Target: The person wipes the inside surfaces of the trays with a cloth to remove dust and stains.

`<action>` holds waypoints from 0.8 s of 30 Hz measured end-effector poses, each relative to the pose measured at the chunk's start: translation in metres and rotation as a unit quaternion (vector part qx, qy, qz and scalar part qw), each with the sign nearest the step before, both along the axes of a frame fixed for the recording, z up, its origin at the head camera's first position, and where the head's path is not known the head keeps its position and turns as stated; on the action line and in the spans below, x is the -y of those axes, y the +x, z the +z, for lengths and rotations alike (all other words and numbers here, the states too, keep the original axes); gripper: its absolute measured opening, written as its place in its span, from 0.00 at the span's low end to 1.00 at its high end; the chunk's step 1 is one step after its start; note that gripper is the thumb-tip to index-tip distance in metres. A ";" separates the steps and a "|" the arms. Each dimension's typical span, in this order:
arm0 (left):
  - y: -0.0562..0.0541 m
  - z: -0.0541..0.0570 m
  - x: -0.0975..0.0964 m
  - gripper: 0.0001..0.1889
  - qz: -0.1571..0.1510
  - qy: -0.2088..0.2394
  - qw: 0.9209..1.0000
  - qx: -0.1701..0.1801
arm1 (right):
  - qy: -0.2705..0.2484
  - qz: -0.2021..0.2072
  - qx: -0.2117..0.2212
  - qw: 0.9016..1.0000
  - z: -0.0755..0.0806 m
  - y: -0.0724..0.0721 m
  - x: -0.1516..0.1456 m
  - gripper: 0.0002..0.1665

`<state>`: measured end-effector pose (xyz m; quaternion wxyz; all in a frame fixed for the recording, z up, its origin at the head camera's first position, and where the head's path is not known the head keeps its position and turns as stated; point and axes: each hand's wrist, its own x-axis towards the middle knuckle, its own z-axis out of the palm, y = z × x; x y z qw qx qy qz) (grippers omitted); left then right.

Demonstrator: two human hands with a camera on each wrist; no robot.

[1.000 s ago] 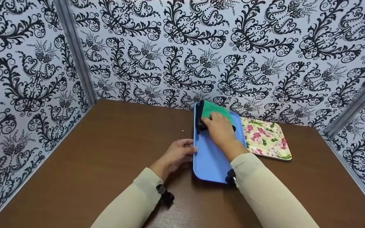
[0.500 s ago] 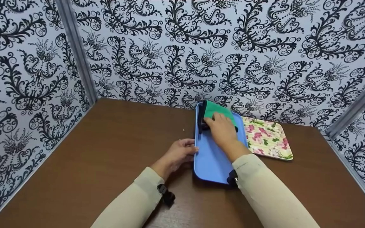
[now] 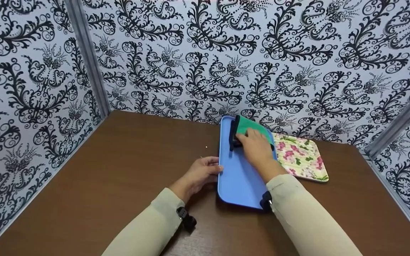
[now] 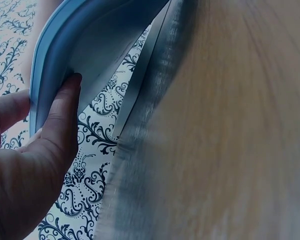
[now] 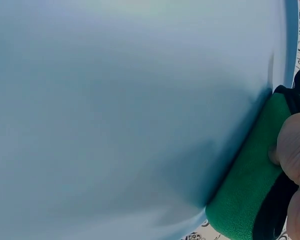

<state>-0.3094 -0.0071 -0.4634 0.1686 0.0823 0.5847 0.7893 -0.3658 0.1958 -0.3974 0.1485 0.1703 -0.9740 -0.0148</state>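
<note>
Table (image 3: 148, 149) spread wide on the left, bare wood that gave the most room for moving; its far edge ran along the patterned wall (image 3: 176, 71). Next came the left hand (image 3: 199, 174), thumb and fingers pinching the left rim of the blue tray (image 3: 238, 177). The tray pointed away from the person, far end near the wall, left rim seemingly raised off the wood. It was probably light, stiff plastic, smooth enough to slip, and the lip looked the surest place to take hold. Toward its far end, against the tray's inner face, was the green cloth (image 3: 248, 123), black edging to the left. It looked soft, hardly fragile, and best held bunched. The right hand (image 3: 260, 149) gripped it from above, fingers close together on the green, thumb by the edging; the fingertips were partly hidden. Farthest right lay the floral board (image 3: 299, 156), just beside the tray or partly under it, I could not tell which, so room that way was tighter, with wood beyond it up to the right edge
</note>
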 end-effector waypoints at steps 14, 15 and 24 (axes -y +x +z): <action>0.001 -0.001 0.002 0.22 0.002 -0.020 1.000 -0.001 | -0.009 -0.015 0.023 1.000 -0.002 -0.003 -0.018 0.32; 0.001 -0.001 0.002 0.22 0.002 -0.022 1.000 -0.001 | -0.009 -0.015 0.024 1.000 -0.002 -0.003 -0.019 0.32; 0.001 0.000 0.002 0.21 0.005 -0.024 1.000 0.000 | -0.013 -0.025 0.031 0.999 -0.003 -0.003 -0.024 0.32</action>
